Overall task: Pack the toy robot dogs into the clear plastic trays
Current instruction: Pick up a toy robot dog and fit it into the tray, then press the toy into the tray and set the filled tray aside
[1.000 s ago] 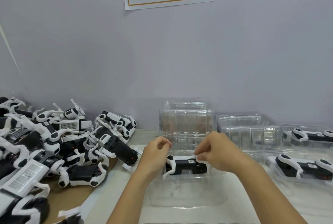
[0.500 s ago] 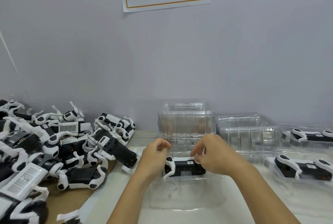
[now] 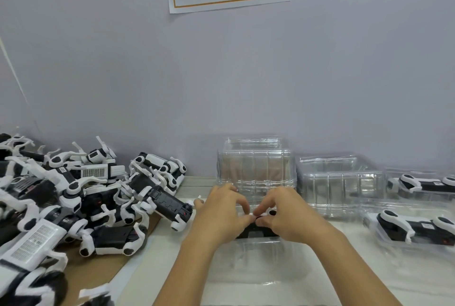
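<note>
While both sets of fingers were curled together over it, a black-and-white toy robot dog (image 3: 256,230) was pinched from either side by the left hand (image 3: 221,217) and the right hand (image 3: 288,217), and was held at the far edge of a clear plastic tray (image 3: 256,264) at 6 o'clock. At 12 o'clock from the grip a stack of empty trays (image 3: 254,170) was seen, with more trays (image 3: 339,182) at 2 o'clock. Two packed dogs (image 3: 418,229) were noted at 3 o'clock. A heap of unpacked dogs (image 3: 81,197) was spread at 9 o'clock.
</note>
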Motion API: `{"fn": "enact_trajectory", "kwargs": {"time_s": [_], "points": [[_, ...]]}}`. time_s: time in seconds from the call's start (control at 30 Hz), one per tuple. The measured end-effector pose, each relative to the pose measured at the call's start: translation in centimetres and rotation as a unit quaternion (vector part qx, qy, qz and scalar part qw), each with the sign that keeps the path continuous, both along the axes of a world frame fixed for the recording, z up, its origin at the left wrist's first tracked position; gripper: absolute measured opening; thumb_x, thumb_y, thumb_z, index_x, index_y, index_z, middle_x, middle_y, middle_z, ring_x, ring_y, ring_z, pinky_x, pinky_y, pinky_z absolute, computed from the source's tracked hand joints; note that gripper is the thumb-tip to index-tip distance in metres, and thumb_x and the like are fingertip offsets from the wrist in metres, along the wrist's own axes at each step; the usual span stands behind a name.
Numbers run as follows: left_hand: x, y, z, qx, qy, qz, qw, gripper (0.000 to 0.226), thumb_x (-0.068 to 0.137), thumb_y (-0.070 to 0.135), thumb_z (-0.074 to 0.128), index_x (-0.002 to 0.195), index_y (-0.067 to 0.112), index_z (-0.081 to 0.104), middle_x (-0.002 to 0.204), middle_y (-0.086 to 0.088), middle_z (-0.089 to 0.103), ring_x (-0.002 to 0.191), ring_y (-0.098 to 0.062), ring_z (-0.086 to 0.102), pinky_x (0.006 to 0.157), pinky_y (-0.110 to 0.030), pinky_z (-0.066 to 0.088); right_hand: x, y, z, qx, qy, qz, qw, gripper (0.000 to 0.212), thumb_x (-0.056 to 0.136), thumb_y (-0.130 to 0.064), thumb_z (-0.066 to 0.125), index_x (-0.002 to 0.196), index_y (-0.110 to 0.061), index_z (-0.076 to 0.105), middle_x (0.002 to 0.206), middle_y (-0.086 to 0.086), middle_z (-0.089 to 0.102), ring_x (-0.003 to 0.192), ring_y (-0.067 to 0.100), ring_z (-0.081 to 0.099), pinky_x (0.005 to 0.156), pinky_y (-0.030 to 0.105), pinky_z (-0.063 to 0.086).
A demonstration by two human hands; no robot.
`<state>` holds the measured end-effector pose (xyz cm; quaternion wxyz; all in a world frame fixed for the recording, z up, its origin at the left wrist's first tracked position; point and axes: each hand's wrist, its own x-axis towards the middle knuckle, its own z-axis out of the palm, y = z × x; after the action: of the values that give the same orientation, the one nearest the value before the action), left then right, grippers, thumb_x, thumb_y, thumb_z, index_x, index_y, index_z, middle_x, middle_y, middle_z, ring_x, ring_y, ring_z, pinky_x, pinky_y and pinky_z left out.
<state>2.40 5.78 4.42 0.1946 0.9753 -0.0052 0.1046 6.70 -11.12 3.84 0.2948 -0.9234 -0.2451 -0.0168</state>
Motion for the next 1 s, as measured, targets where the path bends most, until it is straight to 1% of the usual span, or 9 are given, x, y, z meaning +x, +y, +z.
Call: {"fn": "enact_trajectory", "kwargs": {"time_s": [0.17,0.33,0.43,0.53,0.63,0.7,0.83,0.9,1.0], "points": [[0.0,-0.9,-0.2,-0.027,0.017,0.018,0.999,0.018,0.091,0.046,0.068,0.083,0.033,0.059,0.13,0.012,0.051,0.131,-0.014,0.037,0.106,-0.057,0.028,0.1,0.2,-0.3,0.001,-0.013,-0.013,1.0,0.01,0.084,-0.033,0.078,0.094,-0.035,0.079,0.097,-0.015,0.064,0.096,0.006,0.059,0.09,0.03,0.054],[0.0,-1.1,-0.6,-0.04,0.001,0.017,0.999,0.024,0.092,0.038,0.068,0.075,0.032,0.052,0.125,0.013,0.052,0.127,-0.015,0.041,0.103,-0.047,0.03,0.3,0.2,-0.4,-0.008,-0.018,-0.01,1.0,0.011,0.084,-0.035,0.078,0.095,-0.035,0.079,0.099,-0.012,0.065,0.097,0.008,0.059,0.09,0.032,0.055],[0.0,-0.9,-0.5,-0.035,0.009,0.006,0.999,0.024,0.093,0.038,0.066,0.075,0.033,0.051,0.129,0.014,0.052,0.128,-0.014,0.042,0.11,-0.05,0.03,0.3,0.2,-0.3,-0.005,-0.016,-0.005,1.0,0.011,0.084,-0.034,0.077,0.096,-0.034,0.079,0.099,-0.014,0.064,0.094,0.007,0.059,0.089,0.03,0.054],[-0.2,-0.6,-0.3,0.008,-0.001,-0.031,0.999,0.018,0.097,0.04,0.06,0.082,0.033,0.054,0.127,0.014,0.052,0.127,-0.012,0.041,0.116,-0.052,0.024,0.3,-0.2,-0.3,0.005,-0.011,0.02,1.0,0.011,0.089,-0.032,0.072,0.097,-0.034,0.079,0.097,-0.02,0.065,0.095,0.002,0.058,0.089,0.025,0.05],[-0.3,-0.4,-0.2,0.048,-0.055,-0.067,0.995,0.023,0.098,0.047,0.05,0.099,0.03,0.066,0.124,0.013,0.054,0.124,-0.009,0.043,0.115,-0.04,0.027,0.6,-0.7,-0.3,0.088,-0.026,0.013,0.996,0.015,0.092,-0.023,0.067,0.089,-0.031,0.08,0.078,-0.026,0.069,0.086,-0.007,0.061,0.076,0.01,0.045],[-0.3,-0.3,0.1,0.021,-0.012,-0.09,0.996,0.034,0.093,0.06,0.052,0.112,0.035,0.064,0.135,0.013,0.049,0.134,-0.01,0.037,0.115,-0.038,0.027,0.9,-1.0,-0.3,0.167,-0.048,-0.02,0.985,0.016,0.091,-0.018,0.069,0.085,-0.028,0.08,0.072,-0.024,0.07,0.082,-0.009,0.062,0.067,0.005,0.044],[-0.9,0.6,0.9,-0.013,0.132,-0.113,0.985,0.074,0.06,0.089,0.058,0.125,0.055,0.055,0.162,0.016,0.021,0.15,-0.01,0.012,0.122,-0.051,0.008,1.2,-1.6,-0.2,0.226,-0.059,-0.054,0.971,0.013,0.09,-0.023,0.07,0.086,-0.03,0.08,0.08,-0.021,0.073,0.083,-0.008,0.062,0.066,0.008,0.045],[-1.1,1.0,1.4,-0.03,0.155,-0.119,0.98,0.082,0.051,0.089,0.065,0.126,0.057,0.055,0.163,0.021,0.015,0.152,-0.011,0.009,0.122,-0.055,0.01,1.3,-1.8,-0.3,0.226,-0.052,-0.05,0.972,0.012,0.091,-0.024,0.07,0.088,-0.031,0.08,0.083,-0.021,0.073,0.085,-0.008,0.062,0.067,0.007,0.044],[-1.4,1.1,1.8,0.003,0.181,-0.129,0.975,0.084,0.051,0.081,0.075,0.128,0.058,0.05,0.165,0.021,0.008,0.153,-0.013,0.004,0.122,-0.059,0.005,1.2,-1.8,-0.5,0.214,-0.036,-0.043,0.975,0.013,0.092,-0.025,0.069,0.089,-0.033,0.079,0.086,-0.023,0.073,0.087,-0.01,0.061,0.068,0.006,0.043]]}}
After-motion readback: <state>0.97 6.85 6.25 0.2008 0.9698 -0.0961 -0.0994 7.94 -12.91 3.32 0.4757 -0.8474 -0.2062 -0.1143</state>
